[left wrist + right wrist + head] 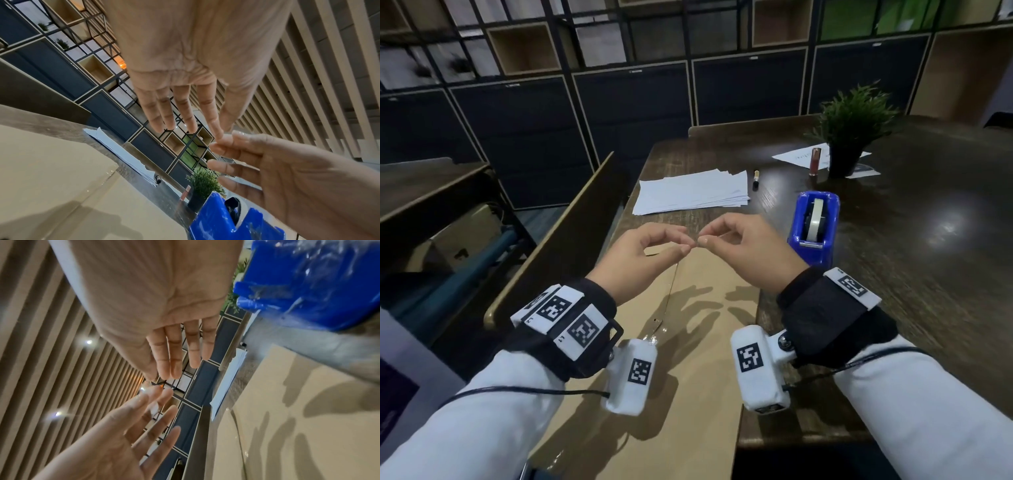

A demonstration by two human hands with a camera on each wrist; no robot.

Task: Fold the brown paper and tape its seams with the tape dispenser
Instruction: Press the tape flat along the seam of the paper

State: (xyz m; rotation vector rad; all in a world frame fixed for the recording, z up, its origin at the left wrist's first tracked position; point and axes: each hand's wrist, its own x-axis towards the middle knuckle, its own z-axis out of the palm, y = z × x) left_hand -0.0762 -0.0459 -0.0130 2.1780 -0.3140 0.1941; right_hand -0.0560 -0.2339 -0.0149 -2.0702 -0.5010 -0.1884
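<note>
Taping step in hand, by judgement: left hand [650, 255] and right hand [739, 245] pinching a small clear tape piece [147, 388] between them above folded brown paper [688, 342] on table [893, 240], tape dispenser [814, 222] just right; next, lowering onto centre seam [671, 291], pressing flat.

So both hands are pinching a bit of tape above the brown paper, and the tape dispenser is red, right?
Not quite: the tape dispenser is blue, as the head view shows. The rest holds: the left hand and right hand pinch a bit of clear tape above the brown paper.
</note>
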